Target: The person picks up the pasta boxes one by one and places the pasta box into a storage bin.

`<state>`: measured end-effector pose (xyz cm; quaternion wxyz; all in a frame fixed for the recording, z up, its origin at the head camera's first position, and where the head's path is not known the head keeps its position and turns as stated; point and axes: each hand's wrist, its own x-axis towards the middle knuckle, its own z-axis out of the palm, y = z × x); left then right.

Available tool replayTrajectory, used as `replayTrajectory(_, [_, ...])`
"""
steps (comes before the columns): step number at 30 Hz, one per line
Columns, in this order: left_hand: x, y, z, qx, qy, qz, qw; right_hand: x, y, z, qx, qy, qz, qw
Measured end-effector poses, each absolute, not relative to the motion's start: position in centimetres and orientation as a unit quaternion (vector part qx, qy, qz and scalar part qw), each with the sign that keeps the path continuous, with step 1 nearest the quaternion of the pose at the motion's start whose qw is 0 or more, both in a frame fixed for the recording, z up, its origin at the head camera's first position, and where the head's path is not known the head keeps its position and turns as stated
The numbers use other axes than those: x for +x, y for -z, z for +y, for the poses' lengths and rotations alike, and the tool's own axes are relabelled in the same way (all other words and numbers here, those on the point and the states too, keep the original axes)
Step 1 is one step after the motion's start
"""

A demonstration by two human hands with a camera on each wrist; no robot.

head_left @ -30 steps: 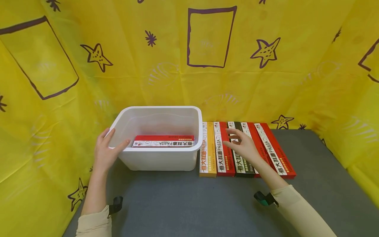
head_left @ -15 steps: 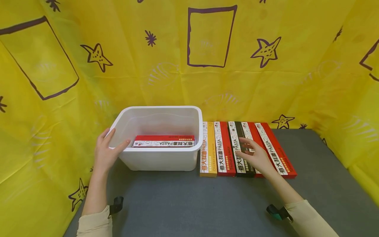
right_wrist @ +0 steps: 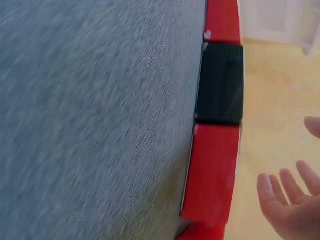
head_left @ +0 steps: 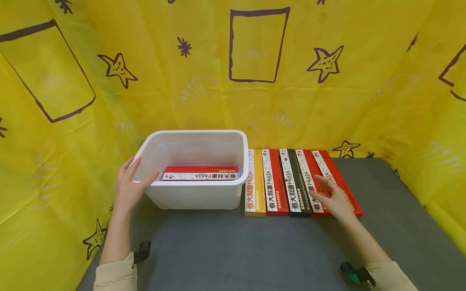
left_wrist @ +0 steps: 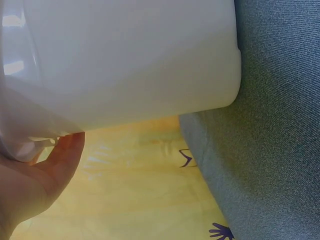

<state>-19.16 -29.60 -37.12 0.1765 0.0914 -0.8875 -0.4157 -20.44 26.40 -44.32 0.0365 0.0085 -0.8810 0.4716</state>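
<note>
My left hand (head_left: 129,184) grips the left rim of a white plastic bin (head_left: 193,198), thumb over the rim and fingers along the outer wall. Inside the bin lies a red-and-white pasta box (head_left: 200,169). My right hand (head_left: 338,204) holds nothing, its fingers spread and slightly bent. It is over the two rightmost red pasta boxes, one at the far right end (head_left: 336,173) and the other beside it (head_left: 309,165). A black pasta box (head_left: 296,173), a red one (head_left: 277,173) and a yellow one (head_left: 259,182) complete the row toward the bin.
Boxes and bin stand on a dark grey table (head_left: 233,250). A yellow patterned cloth (head_left: 204,101) rises behind and along both sides. The yellow box lies close against the bin's right side.
My right hand has moved rightward along the row, from near the left red box past the black one to the right-hand red boxes. The left hand and the bin have stayed put.
</note>
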Motion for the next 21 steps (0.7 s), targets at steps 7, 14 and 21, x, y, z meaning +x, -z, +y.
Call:
replayTrajectory(7, [-19.1, 37.1, -29.7, 0.093, 0.422, -0.885, 0.175, -19.6, 44.1, 28.3, -0.039, -0.460, -0.885, 0.052])
replayTrajectory(14, [-19.1, 37.1, -29.6, 0.097, 0.417, -0.886, 0.175, -19.1, 44.5, 30.0, -0.057, -0.428, -0.899, 0.066])
replayTrajectory(21, [-19.1, 37.1, -29.6, 0.096, 0.419, -0.886, 0.174, -18.9, 45.2, 31.7, -0.043, -0.402, -0.911, 0.082])
